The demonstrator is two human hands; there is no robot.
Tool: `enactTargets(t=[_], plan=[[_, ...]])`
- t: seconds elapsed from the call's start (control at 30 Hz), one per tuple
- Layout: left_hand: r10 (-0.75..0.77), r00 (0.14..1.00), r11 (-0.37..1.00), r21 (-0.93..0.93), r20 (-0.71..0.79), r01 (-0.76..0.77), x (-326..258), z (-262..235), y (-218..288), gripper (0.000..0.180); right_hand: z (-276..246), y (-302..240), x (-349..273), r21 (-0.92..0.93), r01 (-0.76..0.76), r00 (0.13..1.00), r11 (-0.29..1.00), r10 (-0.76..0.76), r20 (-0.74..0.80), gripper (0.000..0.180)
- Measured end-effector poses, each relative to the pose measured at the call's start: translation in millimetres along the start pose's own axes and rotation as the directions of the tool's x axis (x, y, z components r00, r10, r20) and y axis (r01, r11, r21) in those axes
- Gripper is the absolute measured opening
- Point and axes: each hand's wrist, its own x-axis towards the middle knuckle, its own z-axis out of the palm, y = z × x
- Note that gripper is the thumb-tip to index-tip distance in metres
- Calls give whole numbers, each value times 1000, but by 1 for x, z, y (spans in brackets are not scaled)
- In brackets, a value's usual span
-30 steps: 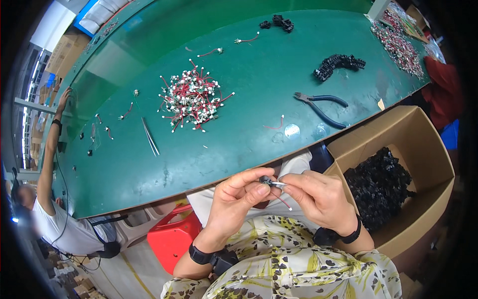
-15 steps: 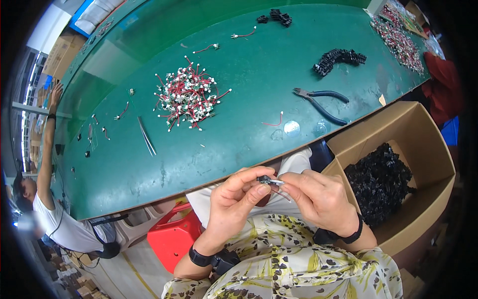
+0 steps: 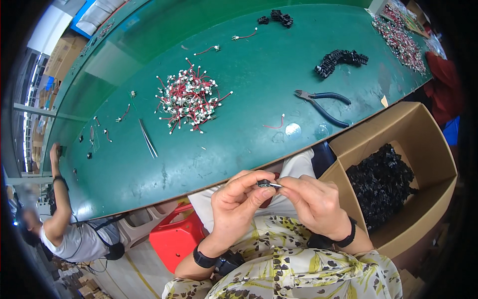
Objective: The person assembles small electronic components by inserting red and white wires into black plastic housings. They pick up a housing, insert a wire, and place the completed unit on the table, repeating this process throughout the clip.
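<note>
Close to my lap, just off the table's near edge, my left hand (image 3: 235, 205) pinches a small black plastic part (image 3: 264, 183) between thumb and fingers. Fingertips of my right hand (image 3: 316, 205) are closed on a slim silvery piece (image 3: 276, 185), whose end meets the black part. Its kind is too small and covered to tell. Beyond my hands, a heap of short red-and-white wires with white connectors (image 3: 189, 97) lies on the green table (image 3: 239, 134). Metal tweezers (image 3: 148, 138) rest left of the heap. Blue-handled cutting pliers (image 3: 323, 105) lie open at the right.
A cardboard box (image 3: 423, 132) holding many black parts (image 3: 381, 184) stands at my right. Rows of black parts (image 3: 341, 61) and another wire pile (image 3: 401, 45) lie farther right. A red stool (image 3: 177, 236) stands at left, near another person (image 3: 79, 236) reaching to the table.
My hands stay together, with small shifts of the fingers on the black part. At the far left, the other person's arm has come down and nearer along the table's edge.
</note>
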Motion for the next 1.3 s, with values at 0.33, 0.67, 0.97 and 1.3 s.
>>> enactTargets(t=[0.33,0.67,0.97,1.3], plan=[[28,999,997,77,-42,-24,3,-2,-6,25,17,7,-9,310,-188,979,932,204,-21,15],[98,995,991,95,14,-99,3,-6,1,28,-10,5,7,273,-198,974,941,158,160,18],[167,982,886,423,93,-191,6,-6,8,24,-14,4,15,180,-147,967,973,102,235,14],[1,999,978,207,-50,9,10,-3,2,31,5,17,14,189,-191,970,963,156,186,13]])
